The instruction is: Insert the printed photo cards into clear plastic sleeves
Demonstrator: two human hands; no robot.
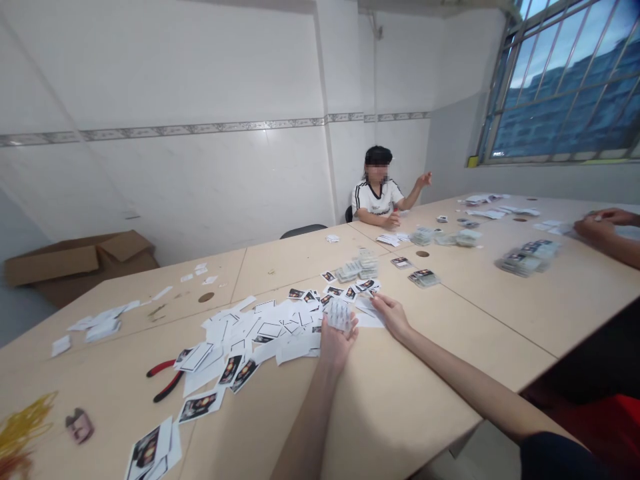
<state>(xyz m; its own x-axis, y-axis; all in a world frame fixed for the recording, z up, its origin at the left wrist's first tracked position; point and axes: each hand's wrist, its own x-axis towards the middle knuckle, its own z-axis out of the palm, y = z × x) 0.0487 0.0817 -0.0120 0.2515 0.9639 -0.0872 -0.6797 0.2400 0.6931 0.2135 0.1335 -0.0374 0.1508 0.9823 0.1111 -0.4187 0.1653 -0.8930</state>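
Observation:
My left hand (336, 343) holds a clear, flat plastic packet (340, 312) up over the table, palm turned upward. Small pale shapes show in the packet, too blurred to make out. To its right, my right hand (393, 319) pinches at the edge of a small printed card (367, 285) beside the pile; whether it has lifted the card I cannot tell. A wide heap of white paper cards (270, 327), some with dark pictures, spreads left of my hands. Just beyond them stands a stack of clear packets (357, 265).
Red-and-black handled pliers (167, 380) lie partly under cards. A pink object (79, 425) and yellow strands (25, 423) are at left. More packet stacks (527, 257) lie rightward. One co-worker (377, 190) sits opposite; another person's hands (603, 223) are at right. A cardboard box (83, 263) stands behind.

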